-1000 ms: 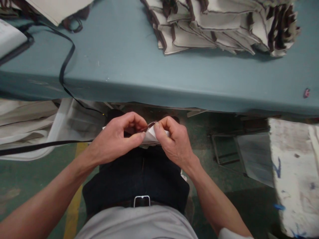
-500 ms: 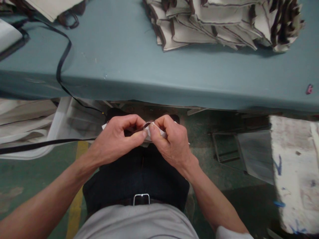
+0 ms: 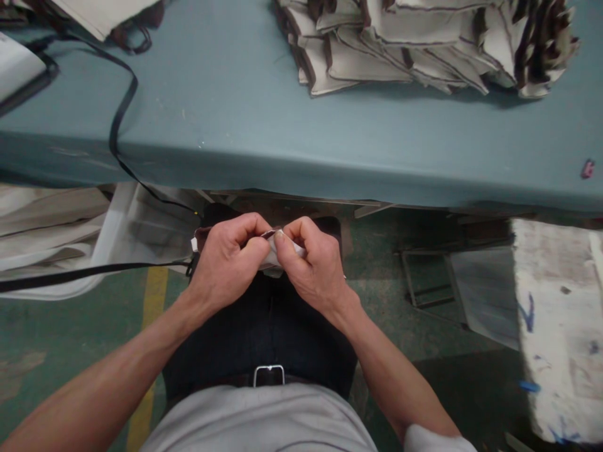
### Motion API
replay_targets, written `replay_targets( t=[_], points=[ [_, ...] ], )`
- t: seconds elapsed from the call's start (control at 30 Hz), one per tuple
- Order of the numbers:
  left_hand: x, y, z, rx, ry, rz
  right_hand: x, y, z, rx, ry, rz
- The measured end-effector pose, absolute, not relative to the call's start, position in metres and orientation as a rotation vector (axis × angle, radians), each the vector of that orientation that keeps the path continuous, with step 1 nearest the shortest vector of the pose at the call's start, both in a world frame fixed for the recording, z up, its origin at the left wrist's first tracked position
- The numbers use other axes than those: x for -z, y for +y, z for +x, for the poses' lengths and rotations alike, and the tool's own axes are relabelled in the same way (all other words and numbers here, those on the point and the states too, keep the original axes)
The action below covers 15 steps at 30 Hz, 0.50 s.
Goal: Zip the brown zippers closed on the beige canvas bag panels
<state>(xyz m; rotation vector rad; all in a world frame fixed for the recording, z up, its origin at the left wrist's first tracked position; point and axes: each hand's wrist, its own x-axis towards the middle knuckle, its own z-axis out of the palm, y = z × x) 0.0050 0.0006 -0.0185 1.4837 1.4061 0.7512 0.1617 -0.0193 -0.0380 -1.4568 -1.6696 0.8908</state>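
Note:
Just above my lap, a small cream-and-brown fabric piece (image 3: pixel 272 256) is pinched between both hands. My left hand (image 3: pixel 233 254) is closed on its left part, thumb against the bent forefinger. My right hand (image 3: pixel 313 260) grips the edge a little to the right, its thumb tip pressed on the cloth. The two hands are close together, with a short stretch of pale cloth and brown edging showing between them. Most of the piece is hidden behind my fingers. A black strap (image 3: pixel 94 271) runs from the left edge up to my left hand; whether it joins the fabric I cannot tell.
A blue-green covered table (image 3: pixel 292 125) lies ahead, bearing a pile of cream fabric pieces with dark edges (image 3: pixel 391 56). At left stands a white plastic bin (image 3: pixel 101 251) holding pale cloth. A stained white padded board (image 3: pixel 556 326) is at right. Another black cord (image 3: pixel 125 103) hangs over the table edge.
Both hands have shifted slightly left. My left thumb has drawn back from the right one, so more of the cloth and its brown edge shows between them.

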Motion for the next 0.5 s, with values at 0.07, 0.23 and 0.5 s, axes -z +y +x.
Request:
replay_targets(
  t=[0.07, 0.23, 0.5],
  points=[
    [0.017, -0.001, 0.003, -0.771, 1.379, 1.446, 0.037, -0.019, 0.163, -0.923, -1.649, -1.415],
    [0.010, -0.002, -0.002, -0.784, 1.328, 1.397, 0.034, -0.019, 0.166, -0.949, -1.619, -1.345],
    [0.005, -0.004, -0.007, -0.790, 1.360, 1.445, 0.032, -0.019, 0.167, -1.093, -1.619, -1.229]
  ],
)
